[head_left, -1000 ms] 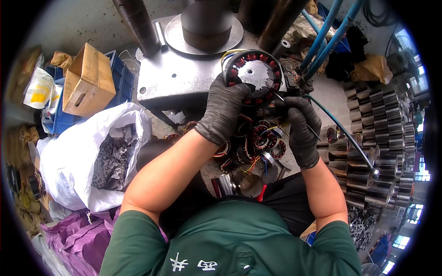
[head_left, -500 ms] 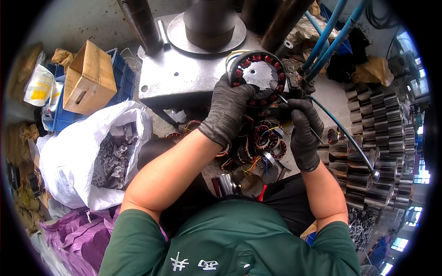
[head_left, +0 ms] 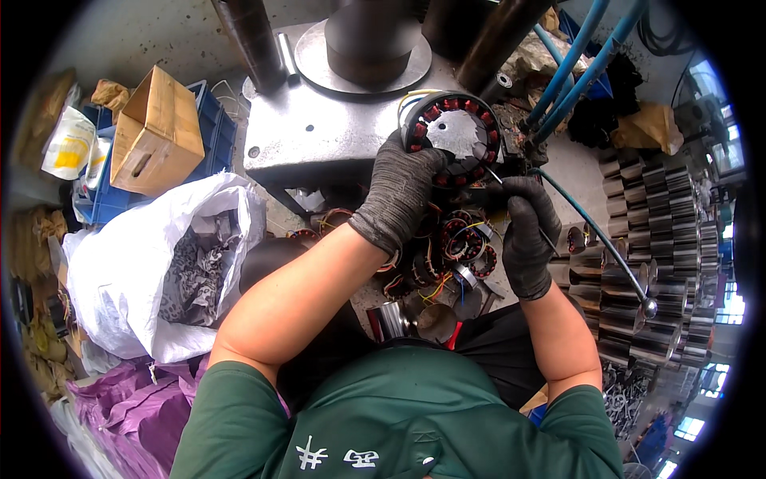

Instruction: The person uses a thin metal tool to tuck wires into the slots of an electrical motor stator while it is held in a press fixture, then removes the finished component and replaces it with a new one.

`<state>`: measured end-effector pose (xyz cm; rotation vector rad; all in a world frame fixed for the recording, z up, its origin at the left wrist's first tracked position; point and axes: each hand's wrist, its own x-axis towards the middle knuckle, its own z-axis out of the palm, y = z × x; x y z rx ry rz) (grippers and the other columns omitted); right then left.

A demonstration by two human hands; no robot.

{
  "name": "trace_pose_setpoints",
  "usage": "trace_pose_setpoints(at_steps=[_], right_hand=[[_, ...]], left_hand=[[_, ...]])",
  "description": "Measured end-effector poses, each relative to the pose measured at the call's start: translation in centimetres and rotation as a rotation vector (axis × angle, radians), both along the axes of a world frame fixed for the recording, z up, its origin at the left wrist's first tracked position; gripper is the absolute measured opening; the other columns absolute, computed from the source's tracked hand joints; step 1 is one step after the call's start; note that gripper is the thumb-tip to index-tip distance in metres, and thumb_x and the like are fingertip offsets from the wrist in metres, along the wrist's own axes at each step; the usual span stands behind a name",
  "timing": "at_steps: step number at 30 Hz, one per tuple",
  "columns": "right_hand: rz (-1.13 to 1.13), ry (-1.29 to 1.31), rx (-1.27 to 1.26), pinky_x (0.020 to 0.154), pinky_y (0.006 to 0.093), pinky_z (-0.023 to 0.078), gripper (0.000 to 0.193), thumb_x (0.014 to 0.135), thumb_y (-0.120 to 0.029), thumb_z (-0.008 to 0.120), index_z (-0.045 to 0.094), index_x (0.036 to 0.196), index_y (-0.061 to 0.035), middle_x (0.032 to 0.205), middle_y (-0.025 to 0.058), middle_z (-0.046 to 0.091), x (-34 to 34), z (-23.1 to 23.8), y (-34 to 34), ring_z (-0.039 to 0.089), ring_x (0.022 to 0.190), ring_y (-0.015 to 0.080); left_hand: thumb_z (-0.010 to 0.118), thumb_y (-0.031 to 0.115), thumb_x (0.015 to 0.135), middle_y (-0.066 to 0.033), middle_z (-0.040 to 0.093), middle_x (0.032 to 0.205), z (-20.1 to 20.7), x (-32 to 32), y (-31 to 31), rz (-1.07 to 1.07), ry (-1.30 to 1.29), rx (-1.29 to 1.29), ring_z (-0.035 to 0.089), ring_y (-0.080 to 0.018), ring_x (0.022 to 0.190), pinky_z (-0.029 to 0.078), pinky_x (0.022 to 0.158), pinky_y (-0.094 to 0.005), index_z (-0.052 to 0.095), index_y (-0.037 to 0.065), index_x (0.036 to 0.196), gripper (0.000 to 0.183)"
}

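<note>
My left hand, in a dark grey knit glove, grips a motor stator by its lower left rim. The stator is a dark ring with red copper windings around its inside, and pale wires stand out at its upper left. It is held tilted at the near right corner of a metal press table. Closed around a thin metal rod, my gloved right hand is just below and right of the stator. The rod's tip reaches the ring's lower right edge; whether it touches a winding is unclear.
Below my hands lies a pile of wound stators with coloured wires. Stacked shiny metal cylinders stand at right, behind a ball-ended lever. At left are a white sack, a cardboard box and a blue crate. Press columns rise ahead.
The whole view has shifted slightly. The stator is tilted a little differently in my left hand. My right hand keeps the rod at the ring's lower right edge, with its fingers slightly shifted.
</note>
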<state>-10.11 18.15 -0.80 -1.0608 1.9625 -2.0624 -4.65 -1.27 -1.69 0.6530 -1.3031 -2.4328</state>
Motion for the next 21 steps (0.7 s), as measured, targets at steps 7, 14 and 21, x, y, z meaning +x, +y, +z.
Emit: trace_pose_setpoints(at_steps=[7, 14, 21], right_hand=[[0.199, 0.063, 0.104, 0.085, 0.0313, 0.055, 0.021, 0.099, -0.012, 0.057, 0.069, 0.111, -0.0005, 0.101, 0.0076, 0.071, -2.5, 1.3, 0.8, 0.067, 0.090, 0.0153], [0.018, 0.322, 0.204, 0.079, 0.0293, 0.056, 0.018, 0.098, -0.006, 0.057, 0.069, 0.109, 0.0016, 0.096, 0.0087, 0.072, -1.2, 2.1, 0.6, 0.068, 0.086, 0.0142], [0.045, 0.135, 0.064, 0.083, 0.0314, 0.058, 0.020, 0.102, -0.006, 0.056, 0.069, 0.114, 0.0024, 0.103, 0.0102, 0.073, -1.6, 0.5, 1.0, 0.070, 0.092, 0.0159]], left_hand=[[0.061, -0.002, 0.083, -0.0148, 0.073, 0.105, -0.1, -0.1, -0.3, -0.031, -0.012, 0.048, 0.074, -0.0260, 0.090, 0.064, 0.082, -0.0373, 0.063, -0.005, 0.123, 0.040], [0.061, 0.000, 0.084, -0.0155, 0.073, 0.105, 0.2, 0.1, 0.0, -0.026, 0.004, -0.012, 0.074, -0.0267, 0.092, 0.064, 0.083, -0.0382, 0.063, -0.006, 0.123, 0.039], [0.068, 0.001, 0.090, -0.0129, 0.069, 0.096, 0.6, 0.1, 0.2, -0.055, -0.005, 0.115, 0.071, -0.0206, 0.080, 0.064, 0.070, -0.0331, 0.060, -0.003, 0.120, 0.032]])
